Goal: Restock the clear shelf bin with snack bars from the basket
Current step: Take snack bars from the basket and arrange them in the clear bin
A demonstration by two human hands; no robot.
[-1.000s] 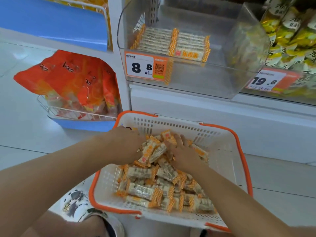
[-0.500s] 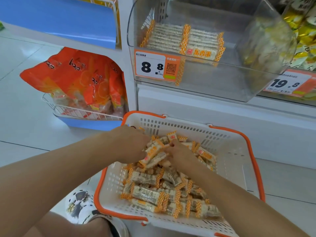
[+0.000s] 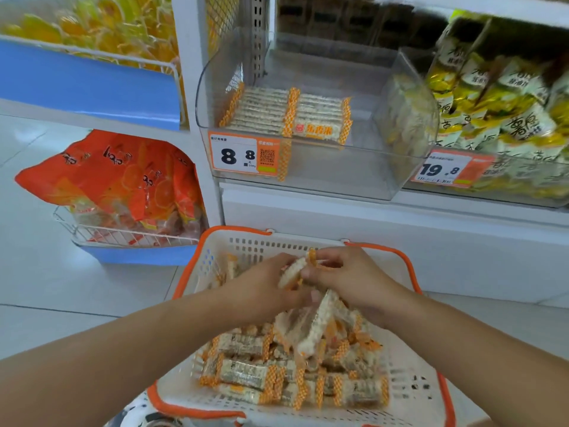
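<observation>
White plastic basket (image 3: 409, 392), orange rim, holds loose snack bars (image 3: 246, 372). Left hand (image 3: 261, 291) and right hand (image 3: 351, 278) meet above pile, fingers curled round lifted bunch of bars (image 3: 314, 322). Clear shelf bin (image 3: 354, 171) above, partly stocked with one row of bars.

Pale tiled floor (image 3: 46, 288); white shelving unit (image 3: 369, 235); blue shelf panel (image 3: 92, 84) upper left; bright even light.

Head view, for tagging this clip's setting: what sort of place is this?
Most likely a shop's snack aisle: price tags on a clear shelf bin, shelves of packaged snacks, and a shopping basket of snack bars.
</observation>
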